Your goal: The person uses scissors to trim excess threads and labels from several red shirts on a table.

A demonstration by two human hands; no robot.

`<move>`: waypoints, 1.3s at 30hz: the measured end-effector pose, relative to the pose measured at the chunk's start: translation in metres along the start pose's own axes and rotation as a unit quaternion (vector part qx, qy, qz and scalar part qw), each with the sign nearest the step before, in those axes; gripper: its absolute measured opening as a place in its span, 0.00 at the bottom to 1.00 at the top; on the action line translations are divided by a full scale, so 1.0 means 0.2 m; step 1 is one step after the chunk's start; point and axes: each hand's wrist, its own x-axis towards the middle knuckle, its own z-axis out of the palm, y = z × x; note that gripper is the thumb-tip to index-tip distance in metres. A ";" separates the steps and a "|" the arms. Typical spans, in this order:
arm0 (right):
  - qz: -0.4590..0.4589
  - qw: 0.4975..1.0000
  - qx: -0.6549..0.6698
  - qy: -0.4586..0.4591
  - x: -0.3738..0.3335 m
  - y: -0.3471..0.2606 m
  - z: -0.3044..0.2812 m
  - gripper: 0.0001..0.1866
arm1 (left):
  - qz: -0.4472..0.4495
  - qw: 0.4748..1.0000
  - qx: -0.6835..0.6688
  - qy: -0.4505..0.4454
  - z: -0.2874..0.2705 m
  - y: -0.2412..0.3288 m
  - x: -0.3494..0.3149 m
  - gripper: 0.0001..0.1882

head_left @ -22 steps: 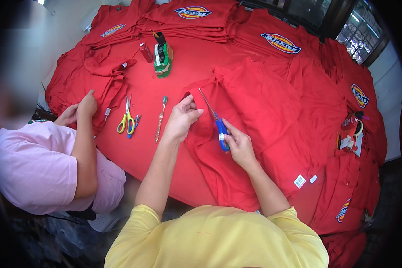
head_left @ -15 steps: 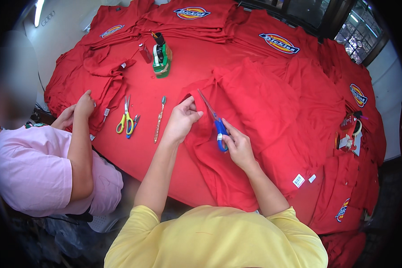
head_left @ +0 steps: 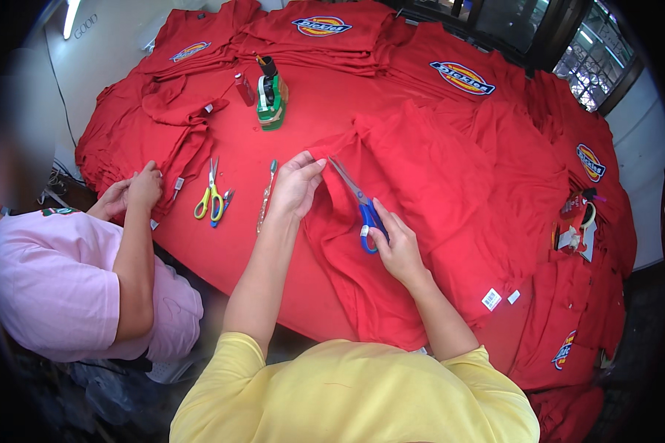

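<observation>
A red garment (head_left: pixel 436 199) lies spread and rumpled on the table in front of me. My left hand (head_left: pixel 297 184) pinches its left edge between thumb and fingers. In my right hand (head_left: pixel 397 247) is a pair of blue-handled scissors (head_left: pixel 368 215), its fingers wrapped round the handles. The blades point up and left over the cloth, their tips close to my left fingertips. Whether the blades touch the cloth or a thread, I cannot tell.
Left of my arm lie yellow-handled scissors (head_left: pixel 209 199), small blue snips (head_left: pixel 227 199) and a slim tool (head_left: pixel 266 196). Behind them stand a green tape dispenser (head_left: pixel 272 111) and a red bottle (head_left: pixel 244 88). Red shirts (head_left: pixel 310 44) are stacked around. A co-worker in pink (head_left: pixel 66 280) handles red cloth at left.
My left hand has turned and straightened a little, its fingertips now pressed together beside the scissor tips. The right hand has barely moved. The co-worker's hands have shifted slightly.
</observation>
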 end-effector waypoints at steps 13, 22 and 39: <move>0.021 1.000 0.000 -0.010 0.06 -0.05 -0.01 0.27 | -0.007 0.998 0.054 -0.005 0.02 -0.02 -0.01 0.09; 0.099 0.988 0.116 -0.020 0.05 0.00 0.01 0.24 | -0.026 0.998 0.058 -0.018 0.06 0.01 -0.04 0.10; 0.188 0.959 0.208 -0.041 0.03 -0.03 -0.02 0.24 | -0.028 0.998 0.042 -0.024 0.07 0.01 -0.05 0.10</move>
